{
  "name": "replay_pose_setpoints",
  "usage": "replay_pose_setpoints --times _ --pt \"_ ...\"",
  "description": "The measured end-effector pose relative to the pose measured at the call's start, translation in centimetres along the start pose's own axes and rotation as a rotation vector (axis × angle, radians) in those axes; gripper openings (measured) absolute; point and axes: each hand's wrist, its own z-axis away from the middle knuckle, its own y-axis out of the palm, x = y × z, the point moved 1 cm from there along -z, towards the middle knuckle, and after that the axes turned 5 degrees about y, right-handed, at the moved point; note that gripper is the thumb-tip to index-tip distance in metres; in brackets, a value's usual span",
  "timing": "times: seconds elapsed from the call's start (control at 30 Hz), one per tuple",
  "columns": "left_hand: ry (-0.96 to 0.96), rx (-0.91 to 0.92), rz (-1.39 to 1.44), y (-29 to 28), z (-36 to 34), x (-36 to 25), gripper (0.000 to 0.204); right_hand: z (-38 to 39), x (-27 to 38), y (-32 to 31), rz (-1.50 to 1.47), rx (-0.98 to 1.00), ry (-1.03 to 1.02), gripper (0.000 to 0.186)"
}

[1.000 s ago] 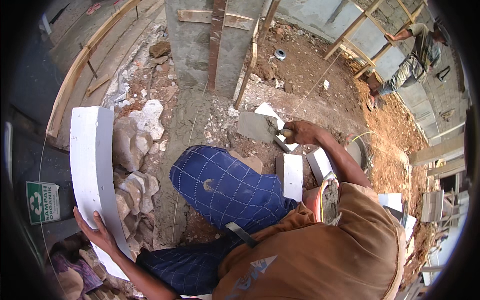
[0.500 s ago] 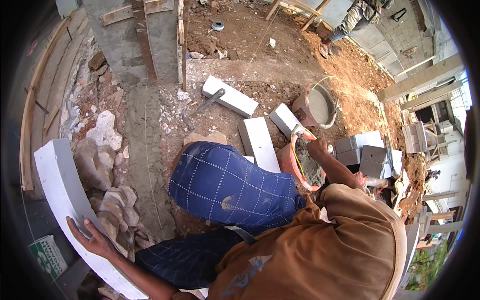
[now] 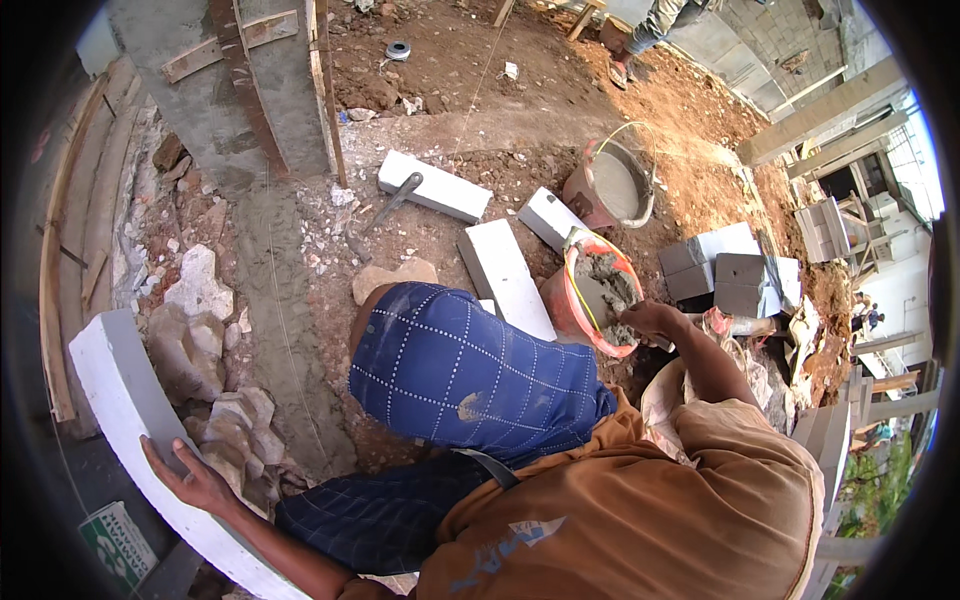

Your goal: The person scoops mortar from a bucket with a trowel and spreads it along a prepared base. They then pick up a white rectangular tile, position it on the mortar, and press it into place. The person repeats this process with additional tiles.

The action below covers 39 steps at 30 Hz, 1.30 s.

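Note:
My left hand [image 3: 192, 482] lies with fingers stretched out on a long white block [image 3: 138, 395], which stands at the left with its grey side toward the stones. At the near rim of an orange-red bucket [image 3: 572, 313], my right hand [image 3: 655, 322] is closed round what looks like a hand tool's handle. The tool's working end is hidden in the wet grey mortar [image 3: 606, 287] heaped in that bucket. A yellow bucket handle lies across the mortar. Beside the bucket, white blocks [image 3: 508, 278] lie on the dirt.
A second bucket [image 3: 592, 188] of grey mortar stands behind. A hammer-like tool [image 3: 385, 215] leans on another white block [image 3: 435, 186]. Rough stones [image 3: 190, 345] border a mortar strip [image 3: 285, 330] with a string over it. Grey blocks [image 3: 745, 285] sit at right. Another person's leg [image 3: 640, 40] shows far off.
My right hand has moved down and nearer along the bucket, and more of the mortar shows. My left hand stays on the block. The whole view has shifted slightly.

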Motion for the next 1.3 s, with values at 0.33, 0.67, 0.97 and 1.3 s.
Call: replay_pose_setpoints --times 0.33,0.67,0.97,1.3 --pt "-0.054 -0.102 -0.105 -3.3 0.5 2.7 0.048 -0.3 2.1 4.6 -0.307 -0.18 0.101 0.042" --pt "0.02 -0.122 -0.132 -3.1 -0.5 0.5 0.046 -4.3 3.4 6.2 -0.724 -0.128 0.09 0.041" --pt "0.008 -0.131 -0.096 -2.5 -0.7 0.5 0.044 0.3 1.9 1.9 -1.058 -0.201 0.197 0.026" --pt "-0.092 0.142 -0.49 -27.2 -1.6 8.5 0.058 -10.9 -2.9 6.5 -1.115 0.15 0.149 0.039"
